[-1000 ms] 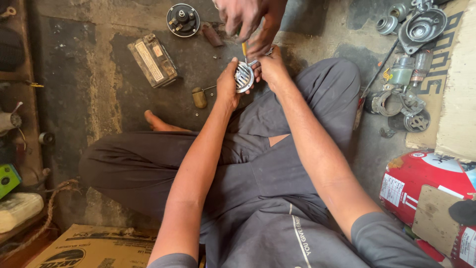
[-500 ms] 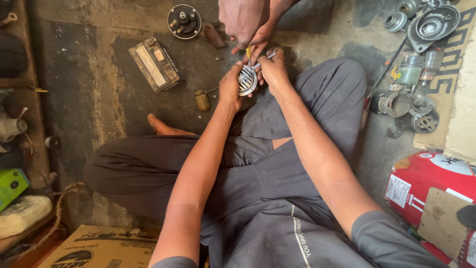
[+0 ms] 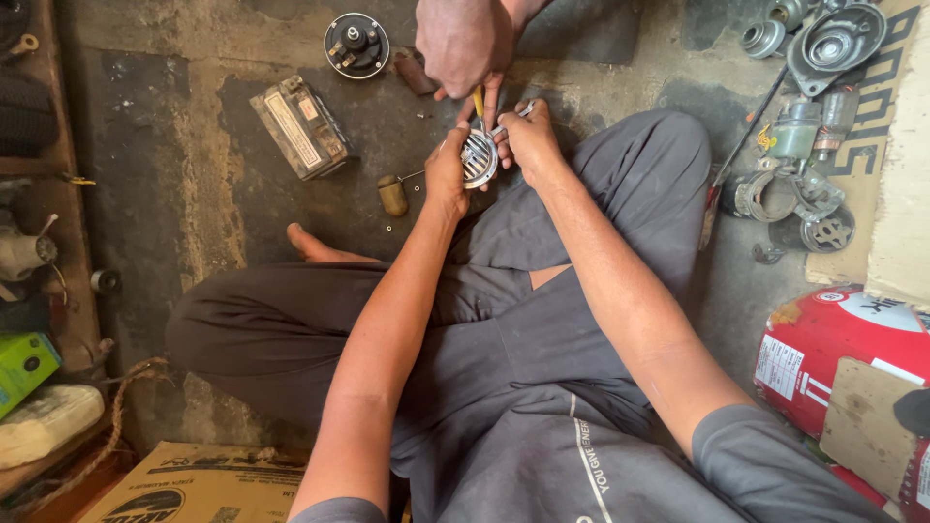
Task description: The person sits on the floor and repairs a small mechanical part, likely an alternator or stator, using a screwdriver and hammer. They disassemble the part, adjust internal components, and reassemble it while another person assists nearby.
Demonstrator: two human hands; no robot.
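Since the earlier frames, the co-worker's hand (image 3: 465, 41) had dropped closer over the round slotted metal horn (image 3: 479, 158), pressing a yellow-handled screwdriver (image 3: 479, 101) toward it. The left hand (image 3: 448, 174) and right hand (image 3: 528, 136) both gripped the horn above the lap, seemingly steadying it for that tool.

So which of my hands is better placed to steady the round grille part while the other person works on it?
Probably left: the left hand already cups the round grille part, while the right hand only pinches its edge.
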